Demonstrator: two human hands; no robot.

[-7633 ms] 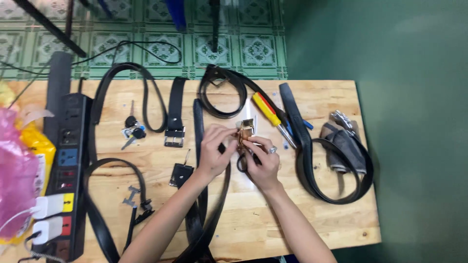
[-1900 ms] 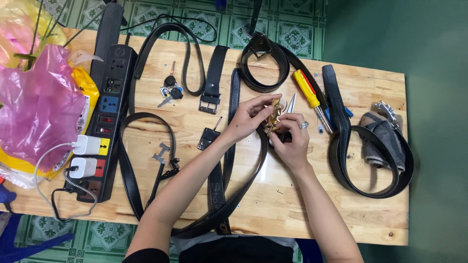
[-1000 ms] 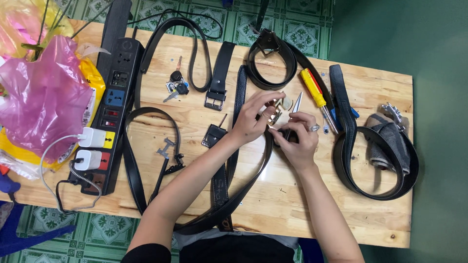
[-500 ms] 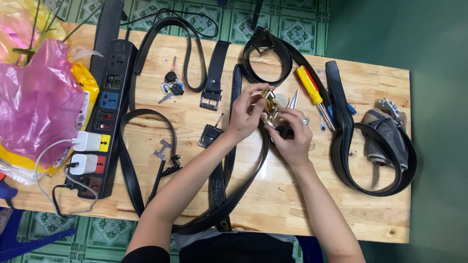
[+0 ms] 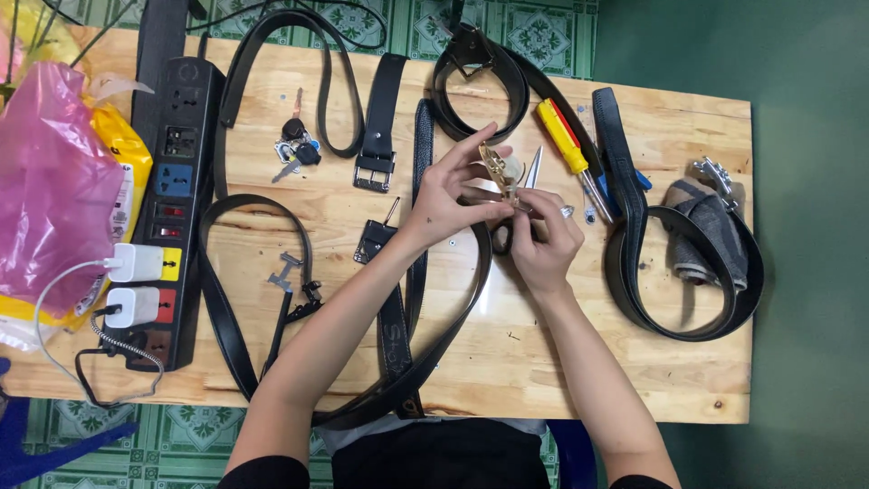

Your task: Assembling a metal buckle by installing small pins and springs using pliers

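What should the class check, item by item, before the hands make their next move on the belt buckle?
1. Both hands on buckle: left hand and right hand grip it: ok.
2. Belt attached to buckle: cannot tell.
3. Screwdriver within reach, right of hands: ok.
4. Small screws near screwdriver tip: cannot tell.
5. Table bare under forearms: ok.

Black power strip (image 5: 172, 208) with two white chargers along table's left edge, pink plastic bag (image 5: 50, 181) beside it. Keys (image 5: 294, 149) upper left; yellow-handled screwdriver (image 5: 566, 140) upper right.
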